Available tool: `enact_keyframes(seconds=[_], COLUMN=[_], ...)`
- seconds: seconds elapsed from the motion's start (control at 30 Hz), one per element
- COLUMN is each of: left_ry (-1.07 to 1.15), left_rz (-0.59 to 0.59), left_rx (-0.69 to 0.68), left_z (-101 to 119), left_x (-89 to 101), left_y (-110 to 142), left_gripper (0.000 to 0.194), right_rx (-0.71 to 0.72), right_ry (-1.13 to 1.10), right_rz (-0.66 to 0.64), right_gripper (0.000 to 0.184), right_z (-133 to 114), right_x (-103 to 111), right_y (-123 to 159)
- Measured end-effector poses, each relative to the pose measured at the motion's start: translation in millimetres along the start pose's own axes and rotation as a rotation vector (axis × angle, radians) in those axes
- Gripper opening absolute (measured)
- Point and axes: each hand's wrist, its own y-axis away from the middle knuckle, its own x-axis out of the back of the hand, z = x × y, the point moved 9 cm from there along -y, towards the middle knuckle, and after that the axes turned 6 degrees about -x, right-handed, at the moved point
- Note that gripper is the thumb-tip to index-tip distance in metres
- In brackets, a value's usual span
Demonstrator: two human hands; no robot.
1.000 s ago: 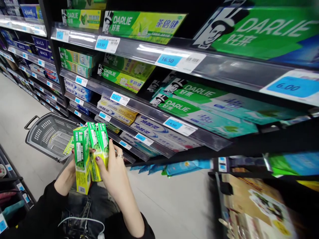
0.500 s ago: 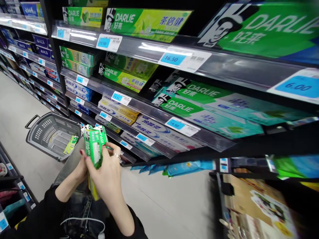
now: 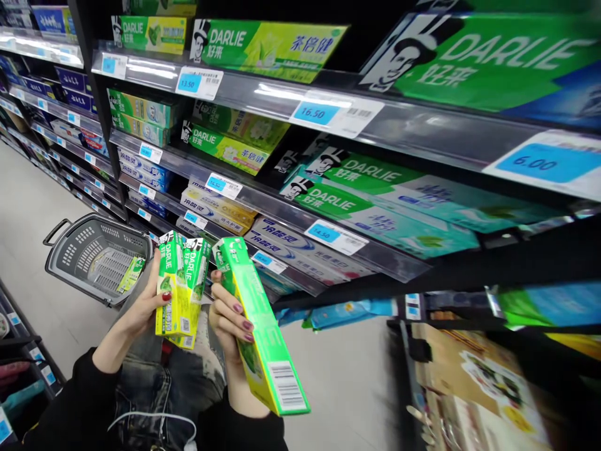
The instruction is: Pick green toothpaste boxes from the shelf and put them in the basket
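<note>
Above jeans (image 3: 138, 385), left hand (image 3: 141, 310) and right hand (image 3: 228, 316) bent round boxes (image 3: 171, 314).

- The right hand (image 3: 229, 321) now holds one green-yellow box (image 3: 263, 332) apart, farther from the basket (image 3: 79, 266).
- The left hand (image 3: 145, 307) alone now grips two boxes (image 3: 178, 291), nearer the basket.

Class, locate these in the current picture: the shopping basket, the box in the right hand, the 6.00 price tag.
Shopping basket (image 3: 89, 247), head view: inner wall.
Box (image 3: 261, 313) in the right hand (image 3: 227, 326), head view: narrow green side.
Price tag (image 3: 547, 164) reading 6.00, head view: blue patch.
</note>
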Motion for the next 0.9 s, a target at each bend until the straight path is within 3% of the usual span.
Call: enact_keyframes(seconds=[0.07,0.13,0.2,0.3,0.4,0.5,0.63,0.77,0.9], left_ry=[0.045,0.088,0.134,0.195,0.215,0.189,0.139,0.121,0.085], left_rz=[0.022,0.030,0.037,0.102,0.224,0.255,0.062,-0.032,-0.039], left_rx=[0.019,0.069,0.112,0.157,0.168,0.120,0.046,0.021,0.086], left_z=[-3,-10,-16,-22,-25,-22,-12,-7,-11], left_x=[7.7,15.1,20.2,24.9,28.9,24.5,-6.5,-29.4,-30.8], left_y=[1,3,5,8,11,11,9,12,17], left_gripper=[0.107,0.098,0.076,0.046,0.035,0.052,0.086,0.092,0.089], right_rx=[0.005,-0.041,-0.004,0.185,0.205,0.150,0.134,0.175,0.144], right_ry=[0.037,0.217,0.517,1.044,1.311,1.310,1.223,1.144,1.115], right_rz=[0.039,0.150,0.354,0.651,0.776,0.795,0.705,0.659,0.600], right_gripper=[0.039,0.045,0.047,0.048,0.053,0.057,0.051,0.050,0.053], right_z=[-4,-8,-25,-59,-67,-61,-43,-28,-14], right_x=[3,7,13,5,-4,-1,4,15,22], right_y=[2,5,11,26,33,33,23,16,11])
